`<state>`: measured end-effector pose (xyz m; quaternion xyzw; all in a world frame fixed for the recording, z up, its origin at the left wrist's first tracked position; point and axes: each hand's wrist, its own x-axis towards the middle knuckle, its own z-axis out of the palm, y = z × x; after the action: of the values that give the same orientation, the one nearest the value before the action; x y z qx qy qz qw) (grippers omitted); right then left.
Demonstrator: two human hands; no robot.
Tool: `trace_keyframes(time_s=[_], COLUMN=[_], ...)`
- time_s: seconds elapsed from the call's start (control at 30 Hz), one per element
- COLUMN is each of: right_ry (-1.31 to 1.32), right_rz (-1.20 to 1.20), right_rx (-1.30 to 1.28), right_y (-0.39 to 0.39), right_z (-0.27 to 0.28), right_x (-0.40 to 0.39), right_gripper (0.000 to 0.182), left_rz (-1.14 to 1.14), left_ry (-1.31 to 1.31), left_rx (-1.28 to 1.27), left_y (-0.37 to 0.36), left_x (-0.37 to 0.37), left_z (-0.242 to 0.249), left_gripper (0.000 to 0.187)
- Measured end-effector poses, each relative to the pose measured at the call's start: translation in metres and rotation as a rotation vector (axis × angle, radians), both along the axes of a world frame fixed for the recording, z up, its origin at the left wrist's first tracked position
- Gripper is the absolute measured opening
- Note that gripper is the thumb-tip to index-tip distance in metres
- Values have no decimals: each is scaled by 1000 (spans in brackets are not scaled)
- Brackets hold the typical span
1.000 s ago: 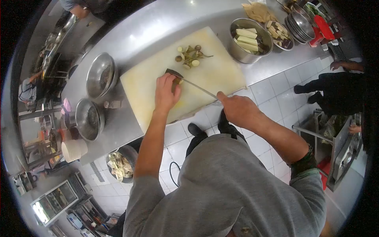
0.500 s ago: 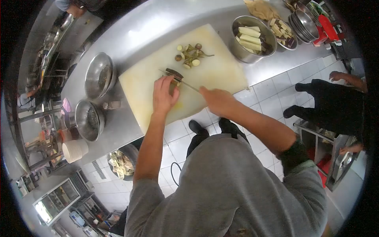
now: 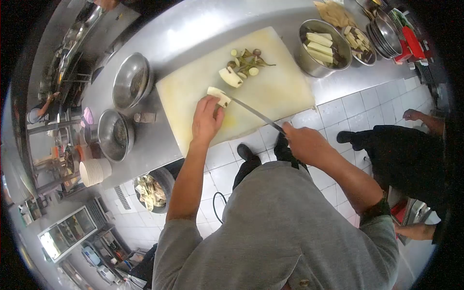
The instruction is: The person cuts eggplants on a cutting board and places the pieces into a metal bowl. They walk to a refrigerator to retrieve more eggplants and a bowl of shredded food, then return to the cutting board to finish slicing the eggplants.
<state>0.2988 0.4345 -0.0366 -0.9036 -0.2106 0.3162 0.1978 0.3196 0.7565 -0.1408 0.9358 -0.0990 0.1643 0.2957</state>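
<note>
My left hand (image 3: 208,118) has its fingers closed around one eggplant half (image 3: 218,95), pale cut face showing, on the white cutting board (image 3: 181,87). In my right hand (image 3: 308,146) is the handle of a long kitchen knife (image 3: 257,114). The blade's tip end is close beside the held half; whether it touches cannot be made out. A second eggplant half (image 3: 230,77) lies cut face up just beyond. Behind it is a small heap of eggplant stem ends and end slices (image 3: 255,62).
A steel pot (image 3: 323,71) of eggplant pieces stands right of the board, beside a bowl (image 3: 366,61) of cut eggplant. Metal bowls (image 3: 119,87) sit at left. A bin (image 3: 167,181) with scraps is on the floor. Another person in a black apron (image 3: 403,154) stands at right.
The dark-skinned eggplant piece under the knife is now in two halves, pale faces showing. My right hand and the knife have drawn back to the right. The person at right has shifted.
</note>
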Motion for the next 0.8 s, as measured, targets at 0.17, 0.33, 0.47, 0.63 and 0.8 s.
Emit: trace_keyframes(time_s=[0.17, 0.33, 0.47, 0.63, 0.8], right_ry=[-108, -116, -129, -52, 368], right_rz=[42, 83, 73, 34, 21], right_rx=[104, 51, 114, 125, -238], right_y=[30, 46, 70, 29, -67], right_z=[-4, 6, -9, -43, 42], right_x=[14, 22, 40, 13, -15], right_gripper=[30, 27, 24, 26, 21], left_rz=[4, -4, -9, -10, -23], left_ry=[15, 6, 33, 12, 5], left_rx=[-1, 21, 21, 40, 50], left_y=[0, 1, 2, 8, 20], left_x=[1, 2, 6, 3, -12], left_z=[-1, -2, -1, -2, 1], left_gripper=[32, 32, 32, 30, 25])
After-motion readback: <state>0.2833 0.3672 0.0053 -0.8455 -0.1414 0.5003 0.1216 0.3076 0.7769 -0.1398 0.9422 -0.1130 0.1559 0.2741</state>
